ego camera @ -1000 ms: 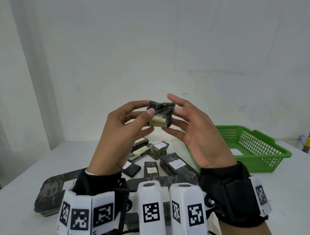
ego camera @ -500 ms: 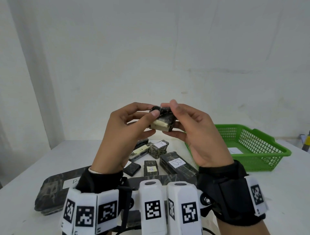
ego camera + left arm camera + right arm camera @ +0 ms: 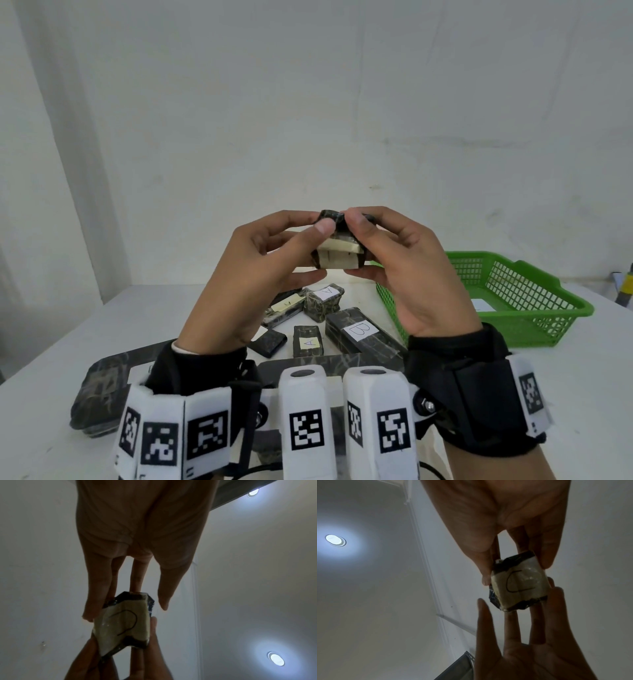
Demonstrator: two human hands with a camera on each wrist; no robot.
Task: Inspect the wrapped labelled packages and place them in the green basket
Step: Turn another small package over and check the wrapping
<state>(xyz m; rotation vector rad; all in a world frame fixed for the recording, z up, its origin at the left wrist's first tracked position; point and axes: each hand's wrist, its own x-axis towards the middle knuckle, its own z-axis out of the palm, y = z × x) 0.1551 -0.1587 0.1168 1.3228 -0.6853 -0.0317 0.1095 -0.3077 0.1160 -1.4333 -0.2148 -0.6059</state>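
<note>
Both of my hands are raised above the bench (image 3: 85, 329), sharing one small wrapped package (image 3: 339, 251) between them. My left hand (image 3: 255, 274) grips it from the left, thumb pressed on the dark top edge and the other fingers curled behind and beneath. My right hand (image 3: 407, 270) grips it from the right, thumb on the top beside my left thumb, fingers wrapped round the far side and underneath. The package is dark, patterned wrap with a cream label taped across one face. In the left wrist view the package (image 3: 124, 623) shows that label with a curved pen mark, and in the right wrist view the same package (image 3: 518, 584) shows the mark as a letter like a C.

On the bench below my hands lie more wrapped packages: one labelled B (image 3: 363, 334), a small one labelled A (image 3: 308, 342) just to its left, and a squarish one with a white label (image 3: 323, 301) behind them. A long flat one (image 3: 284, 306) lies partly hidden by my left hand. To the right stands the green basket (image 3: 534, 318), apart from the held package, with a white label (image 3: 481, 305) showing inside it.
</note>
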